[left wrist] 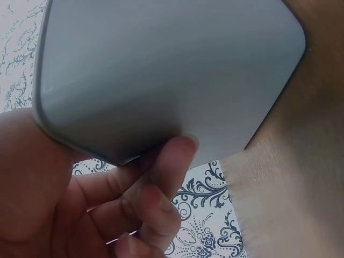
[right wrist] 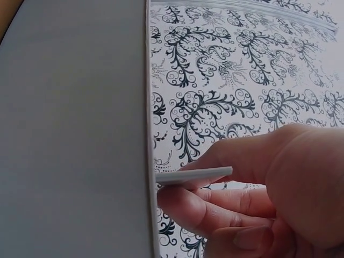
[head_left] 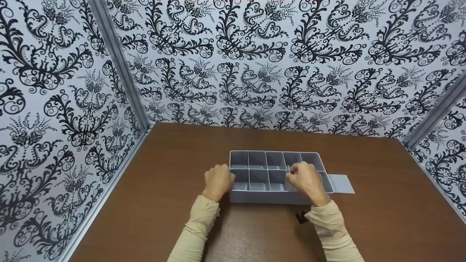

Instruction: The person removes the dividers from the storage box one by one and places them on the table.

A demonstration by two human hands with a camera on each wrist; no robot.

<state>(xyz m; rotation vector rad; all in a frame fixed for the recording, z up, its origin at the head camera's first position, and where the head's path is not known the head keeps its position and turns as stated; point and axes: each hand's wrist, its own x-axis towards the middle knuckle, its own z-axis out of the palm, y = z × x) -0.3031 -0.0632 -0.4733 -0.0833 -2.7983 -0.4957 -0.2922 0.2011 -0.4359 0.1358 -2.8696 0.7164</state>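
Observation:
A grey plastic tray [head_left: 276, 198] with two rows of small compartments sits on the brown table [head_left: 174, 203]. My left hand [head_left: 217, 180] grips the tray's left end. In the left wrist view a corner of the tray [left wrist: 161, 70] lies between the palm and the curled fingers [left wrist: 172, 161]. My right hand [head_left: 305, 178] hovers over the tray's right compartments. It pinches a thin grey divider strip [right wrist: 193, 175] between thumb and fingers, right beside the tray's wall [right wrist: 70, 134].
A flat grey panel [head_left: 342, 183] lies on the table against the tray's right end. A small black object [head_left: 300, 217] shows by my right sleeve. Patterned black-and-white walls [head_left: 255, 65] close in the table at the back and both sides.

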